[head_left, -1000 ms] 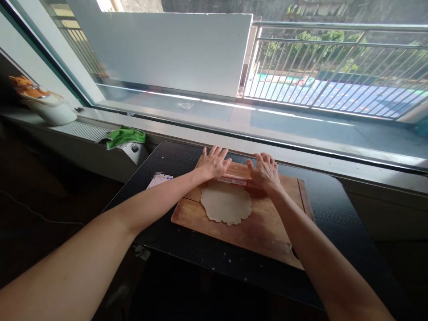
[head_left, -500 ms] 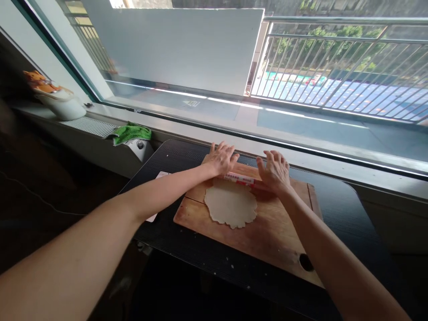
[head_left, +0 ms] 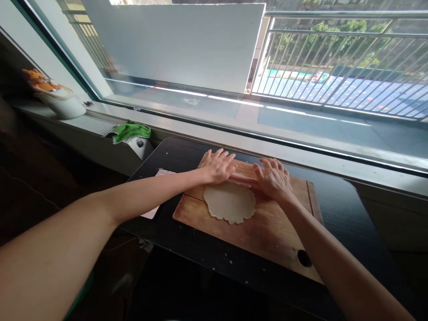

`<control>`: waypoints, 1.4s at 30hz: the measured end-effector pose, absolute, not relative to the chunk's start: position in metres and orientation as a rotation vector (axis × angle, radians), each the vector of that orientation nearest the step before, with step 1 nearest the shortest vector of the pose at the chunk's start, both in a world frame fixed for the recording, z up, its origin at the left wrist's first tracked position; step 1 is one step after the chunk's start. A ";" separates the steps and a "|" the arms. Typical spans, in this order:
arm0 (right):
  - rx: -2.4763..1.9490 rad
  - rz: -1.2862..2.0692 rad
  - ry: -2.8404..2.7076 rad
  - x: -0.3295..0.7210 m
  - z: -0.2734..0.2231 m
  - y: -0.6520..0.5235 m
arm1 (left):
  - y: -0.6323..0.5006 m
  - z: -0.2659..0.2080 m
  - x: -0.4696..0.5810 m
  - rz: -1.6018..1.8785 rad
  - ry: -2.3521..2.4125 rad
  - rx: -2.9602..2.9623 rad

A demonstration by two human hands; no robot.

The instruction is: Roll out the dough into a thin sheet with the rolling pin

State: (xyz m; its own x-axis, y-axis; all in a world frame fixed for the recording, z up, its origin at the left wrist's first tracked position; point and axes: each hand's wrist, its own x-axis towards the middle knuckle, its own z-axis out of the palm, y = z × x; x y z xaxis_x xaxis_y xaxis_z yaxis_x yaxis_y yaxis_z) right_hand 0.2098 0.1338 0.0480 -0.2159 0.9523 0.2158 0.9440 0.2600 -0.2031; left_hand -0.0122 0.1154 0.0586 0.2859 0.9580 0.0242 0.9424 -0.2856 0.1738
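Observation:
A thin sheet of dough [head_left: 230,204] with a ragged edge lies on a wooden cutting board [head_left: 267,234]. Across its far edge runs a pinkish rolling pin [head_left: 244,180], its ends hidden under my hands. My left hand [head_left: 219,166] rests palm down on the left end, fingers stretched forward and apart. On the right end lies my right hand [head_left: 273,176], also palm down, with its fingers extended and the thumb pointing inward. Neither hand wraps its fingers round the pin.
The board lies on a black table [head_left: 337,209] against the window sill. A pale phone-like slab [head_left: 151,213] is partly under my left forearm. To the left are a green cloth [head_left: 131,131] and a white container [head_left: 60,102] with an orange toy figure [head_left: 38,80].
Both hands have come slightly nearer to me. The rolling pin has turned, so its printed label no longer shows. The left elbow has swung outward, and more of the pale slab is visible.

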 end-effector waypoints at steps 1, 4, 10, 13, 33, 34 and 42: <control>-1.662 0.000 -2.307 0.215 0.043 0.118 | 0.102 0.056 -0.014 0.154 1.743 2.443; -1.481 -0.118 -2.390 0.223 0.035 0.096 | 0.085 0.054 -0.015 0.156 1.669 2.530; -1.906 0.030 -2.179 0.202 0.059 0.166 | 0.153 0.069 -0.008 0.200 1.937 2.329; -1.916 0.030 -2.216 0.203 0.058 0.153 | 0.143 0.067 -0.012 0.181 1.902 2.319; -1.537 -0.117 -2.384 0.217 0.035 0.123 | 0.121 0.056 -0.026 0.169 1.730 2.520; -1.566 -0.111 -2.352 0.215 0.037 0.134 | 0.131 0.057 -0.024 0.189 1.759 2.513; -1.781 0.082 -2.396 0.207 0.050 0.147 | 0.145 0.059 -0.022 0.187 1.850 2.407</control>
State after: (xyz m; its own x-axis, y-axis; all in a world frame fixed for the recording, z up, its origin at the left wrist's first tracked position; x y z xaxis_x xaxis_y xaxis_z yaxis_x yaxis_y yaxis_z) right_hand 0.2069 0.1470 0.0495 -0.2810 0.9553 0.0914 0.9469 0.2915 -0.1356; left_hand -0.0222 0.1455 0.0593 0.2546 0.9664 0.0363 0.9540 -0.2571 0.1541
